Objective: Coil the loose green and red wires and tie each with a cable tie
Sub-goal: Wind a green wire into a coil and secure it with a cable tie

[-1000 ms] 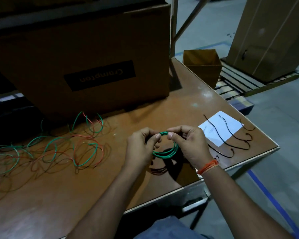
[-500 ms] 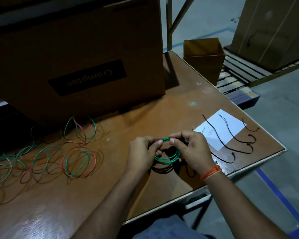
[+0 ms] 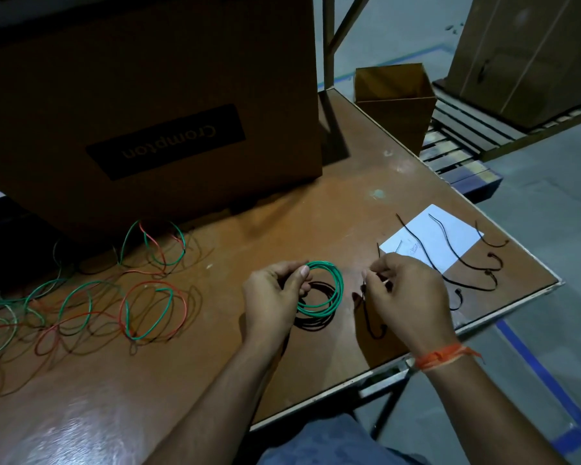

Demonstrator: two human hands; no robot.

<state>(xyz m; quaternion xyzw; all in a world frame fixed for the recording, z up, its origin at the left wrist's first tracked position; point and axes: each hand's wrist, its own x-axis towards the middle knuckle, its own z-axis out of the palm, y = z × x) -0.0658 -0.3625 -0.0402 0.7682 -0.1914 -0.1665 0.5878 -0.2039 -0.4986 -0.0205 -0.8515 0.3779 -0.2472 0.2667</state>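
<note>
We hold one green coil [image 3: 326, 289] pinched in left hand [image 3: 271, 301], untied; right hand [image 3: 405, 298] pinches a tie [image 3: 366, 308] just beside it. Loose wires [image 3: 91, 297] left on the table [image 3: 282, 223], spare ties [image 3: 463, 263] farther right.

Bare forearms, no sleeves; orange thread band [image 3: 445, 356] w/ knot on right wrist; blue-grey trousers [image 3: 319, 444] at btm.

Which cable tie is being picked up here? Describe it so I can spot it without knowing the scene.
Start at the white paper near the table's right edge, where black ties lie. Just left of it, the right hand pinches one black cable tie, its hooked end trailing on the table. Alone among them, it is held.
</note>
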